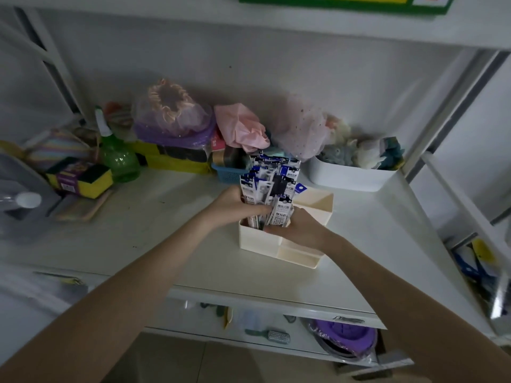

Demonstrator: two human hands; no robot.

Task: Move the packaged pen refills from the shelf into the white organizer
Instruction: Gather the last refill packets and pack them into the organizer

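On the white shelf, both hands were at it: left hand and right hand gripped the packaged pen refills, standing upright in the white organizer's near-left compartment. Best settled squarely, bottoms down, before release.

I'm seeing open shelf stretching left of the white organizer and in front of it, room enough for a hand to pass. Clutter is crowding the back: a green spray bottle, a blue basket and a white bin are standing just behind. The bundle of pen refills is filling the organizer's left compartment, while its right compartments are lying open. An upper shelf is hanging overhead.
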